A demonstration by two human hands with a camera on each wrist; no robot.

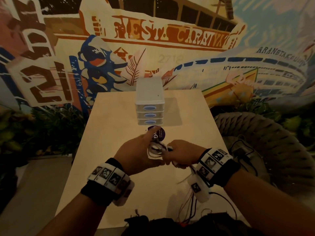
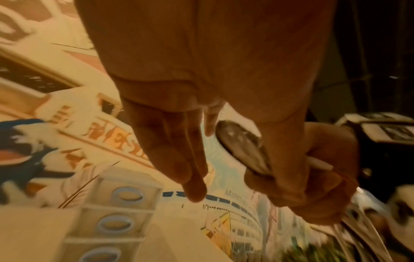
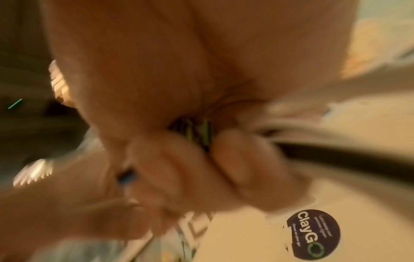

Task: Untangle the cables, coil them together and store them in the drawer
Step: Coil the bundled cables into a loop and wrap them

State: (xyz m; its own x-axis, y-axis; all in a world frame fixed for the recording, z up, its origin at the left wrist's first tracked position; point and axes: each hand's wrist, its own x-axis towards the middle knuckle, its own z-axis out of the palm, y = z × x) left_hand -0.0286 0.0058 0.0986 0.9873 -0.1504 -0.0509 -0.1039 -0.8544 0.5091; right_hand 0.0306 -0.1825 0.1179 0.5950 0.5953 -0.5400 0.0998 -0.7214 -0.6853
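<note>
Pale, smooth wood forms the rectangular table (image 1: 119,150) that fills the middle of the head view, set against a painted mural wall (image 1: 170,36). At its far end stands a small white plastic cabinet of three stacked drawers (image 1: 150,103), each front closed and marked with a blue oval pull. Just before it lies a round dark purple sticker (image 1: 159,133) lettered in white, flat on the tabletop.

Above the table, near the sticker, both hands meet on a bundle of thin black and white cables (image 1: 157,149). The left hand (image 1: 139,153) holds the looped bundle against its palm, its fingers (image 2: 179,159) stretched nearly straight toward the drawers. The right hand (image 1: 182,155) is curled tight around the strands, thumb pressed over them. From that fist the loose cable ends trail back toward the person past the right wristband, so the bundle's long axis runs roughly from the left hand toward the table's near edge.
</note>
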